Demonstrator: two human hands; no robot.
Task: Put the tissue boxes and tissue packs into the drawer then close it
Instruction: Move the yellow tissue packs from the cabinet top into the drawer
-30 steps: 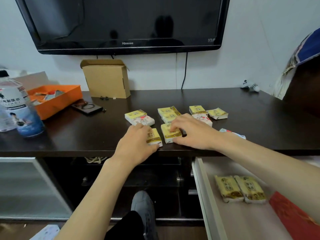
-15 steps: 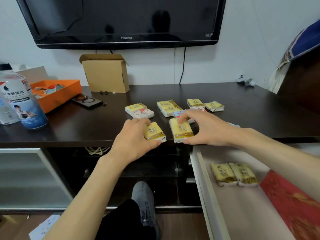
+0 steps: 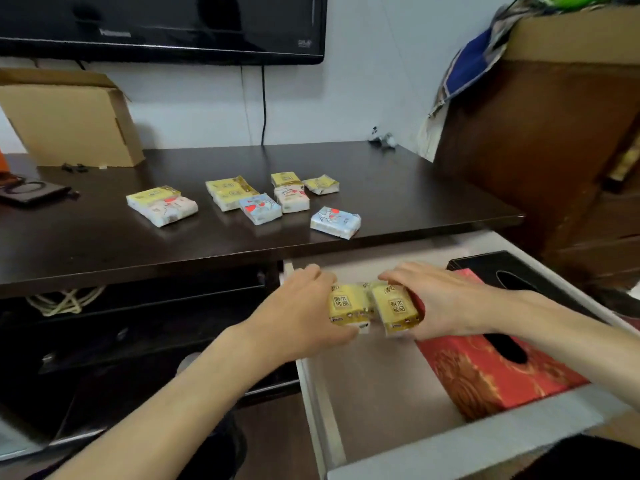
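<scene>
Over the open white drawer (image 3: 322, 410), my left hand (image 3: 301, 310) grips a yellow tissue pack (image 3: 346, 306) and my right hand (image 3: 446, 303) grips a second yellow tissue pack (image 3: 396, 310); the two packs are side by side. Inside the drawer a red tissue box (image 3: 485, 372) lies on the right, with a black tissue box (image 3: 498, 268) behind it. Several tissue packs stay on the dark tabletop (image 3: 104, 244): a yellow and pink pair (image 3: 162, 206), yellow packs (image 3: 228, 192), a blue pack (image 3: 260, 208) and another blue pack (image 3: 335, 222) near the front edge.
A cardboard box (image 3: 69, 119) stands at the back left under the wall-mounted TV (image 3: 162, 26). A dark phone-like item (image 3: 31, 192) lies at the left. A brown cabinet (image 3: 540, 150) with a blue cloth flanks the right. Coiled cord (image 3: 65, 301) hangs under the tabletop.
Both hands lifted a yellow pack each off the tabletop's front edge and carried them right and down over the open drawer. The view swung right with them.
</scene>
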